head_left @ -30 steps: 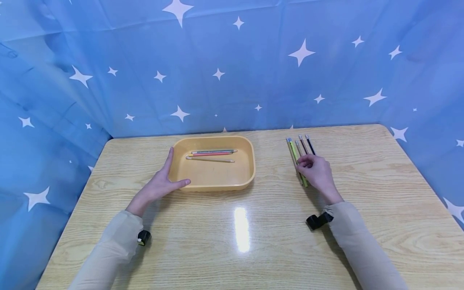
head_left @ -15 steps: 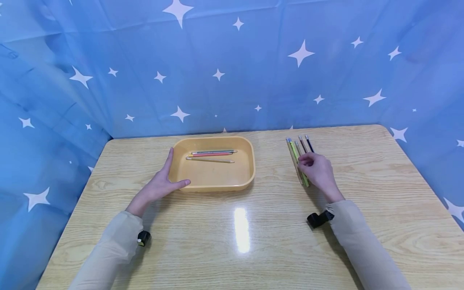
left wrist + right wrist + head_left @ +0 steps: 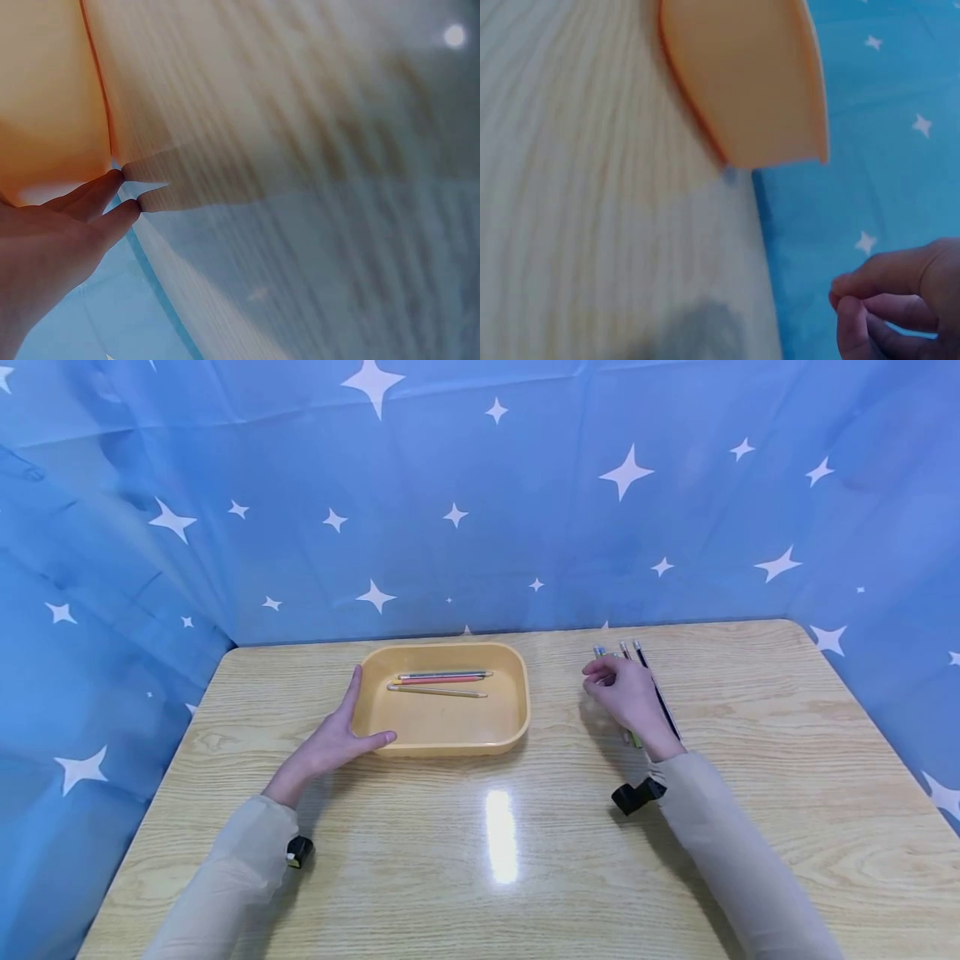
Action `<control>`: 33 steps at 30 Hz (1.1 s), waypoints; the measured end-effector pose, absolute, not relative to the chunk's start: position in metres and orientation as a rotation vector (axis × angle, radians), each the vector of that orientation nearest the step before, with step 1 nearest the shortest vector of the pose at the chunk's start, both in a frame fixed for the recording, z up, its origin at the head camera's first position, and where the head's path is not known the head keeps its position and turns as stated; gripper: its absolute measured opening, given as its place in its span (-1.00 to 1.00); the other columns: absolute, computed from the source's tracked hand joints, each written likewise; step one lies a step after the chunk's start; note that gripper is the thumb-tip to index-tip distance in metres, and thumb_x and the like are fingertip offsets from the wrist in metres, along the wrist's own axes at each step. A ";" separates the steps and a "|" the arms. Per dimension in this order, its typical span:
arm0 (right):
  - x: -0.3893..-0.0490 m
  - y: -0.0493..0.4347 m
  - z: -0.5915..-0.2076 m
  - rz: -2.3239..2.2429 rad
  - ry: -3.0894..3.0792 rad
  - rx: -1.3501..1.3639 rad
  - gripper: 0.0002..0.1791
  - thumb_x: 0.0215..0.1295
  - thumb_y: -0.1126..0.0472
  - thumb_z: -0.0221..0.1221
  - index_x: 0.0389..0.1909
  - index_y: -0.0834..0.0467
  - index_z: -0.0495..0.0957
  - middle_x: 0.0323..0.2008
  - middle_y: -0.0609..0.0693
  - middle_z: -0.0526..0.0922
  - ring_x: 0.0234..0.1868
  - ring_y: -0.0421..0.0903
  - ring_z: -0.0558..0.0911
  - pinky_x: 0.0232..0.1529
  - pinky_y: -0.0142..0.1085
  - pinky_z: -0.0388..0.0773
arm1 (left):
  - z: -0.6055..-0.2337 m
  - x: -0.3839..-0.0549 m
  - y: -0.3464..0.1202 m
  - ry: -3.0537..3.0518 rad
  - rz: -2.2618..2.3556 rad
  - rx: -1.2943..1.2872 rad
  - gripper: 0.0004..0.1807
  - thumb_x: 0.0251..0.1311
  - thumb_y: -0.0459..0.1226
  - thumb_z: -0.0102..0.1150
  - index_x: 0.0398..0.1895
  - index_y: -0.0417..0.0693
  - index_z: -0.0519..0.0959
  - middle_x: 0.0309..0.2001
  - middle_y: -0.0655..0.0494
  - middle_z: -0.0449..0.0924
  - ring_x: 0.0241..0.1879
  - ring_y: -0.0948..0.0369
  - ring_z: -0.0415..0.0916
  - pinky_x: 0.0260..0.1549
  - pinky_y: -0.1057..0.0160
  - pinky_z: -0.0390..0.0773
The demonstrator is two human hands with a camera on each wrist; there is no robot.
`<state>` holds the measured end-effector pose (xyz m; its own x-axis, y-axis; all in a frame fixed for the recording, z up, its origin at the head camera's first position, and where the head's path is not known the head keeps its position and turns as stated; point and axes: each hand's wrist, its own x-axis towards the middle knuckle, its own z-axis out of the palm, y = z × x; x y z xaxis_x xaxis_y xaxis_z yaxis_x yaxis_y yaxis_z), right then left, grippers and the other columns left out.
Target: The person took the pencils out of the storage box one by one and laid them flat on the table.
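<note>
In the head view my left hand rests with straight, spread fingers against the left side of a shallow yellow-orange tray. Its thumb lies at the tray's front left corner. Inside the tray are a red pencil, a dark greenish pencil just behind it and a gold pencil in front. My right hand is above several pencils on the table, partly hiding them. A dark pencil lies along its right side. In the right wrist view its curled fingertips meet the thumb, with no pencil showing between them.
The wooden table ends at a blue star-patterned cloth behind and to the left. A bare stretch of tabletop separates the tray from the pencils. Small black devices sit at both wrists.
My right hand has shifted left and slightly back over the pencils, uncovering more of the dark one. Before that, the green pencil's near end moved slightly right. My left hand stays at the tray.
</note>
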<state>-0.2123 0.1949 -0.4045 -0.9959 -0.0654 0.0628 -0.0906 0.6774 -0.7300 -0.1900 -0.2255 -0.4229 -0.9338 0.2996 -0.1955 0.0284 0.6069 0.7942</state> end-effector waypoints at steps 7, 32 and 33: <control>-0.222 0.173 -0.387 1.289 -2.836 0.211 -0.81 0.30 0.35 0.15 -0.13 0.32 0.61 -0.28 0.17 0.65 -0.27 0.04 0.60 -0.27 -0.18 0.51 | -0.423 -0.191 -0.225 2.527 1.245 0.278 0.28 0.13 0.05 0.33 0.50 0.18 -0.57 0.52 -0.07 -0.47 0.44 -0.22 -0.25 0.32 -0.21 -0.06; -0.234 0.053 -0.386 1.504 -2.874 0.833 -0.79 0.14 0.44 0.24 -0.17 0.36 0.62 -0.37 0.03 0.66 -0.32 -0.09 0.63 -0.20 -0.33 0.55 | -0.423 -0.190 -0.226 2.523 1.255 0.260 0.28 0.13 0.05 0.33 0.51 0.18 -0.55 0.52 -0.14 -0.41 0.43 -0.23 -0.22 0.32 -0.20 -0.05; -0.235 0.050 -0.388 1.501 -2.881 0.827 -0.78 0.14 0.43 0.25 -0.16 0.36 0.62 -0.37 0.01 0.66 -0.32 -0.10 0.63 -0.20 -0.34 0.55 | -0.423 -0.190 -0.226 2.521 1.260 0.263 0.28 0.12 0.05 0.33 0.50 0.18 -0.55 0.52 -0.14 -0.42 0.43 -0.23 -0.23 0.32 -0.21 -0.05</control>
<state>-0.2349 0.0504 -0.3881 -0.8576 -0.5129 0.0389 -0.3257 0.4828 -0.8129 -0.1899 -0.2257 -0.4231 -0.9352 0.2975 -0.1919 0.0251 0.5964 0.8023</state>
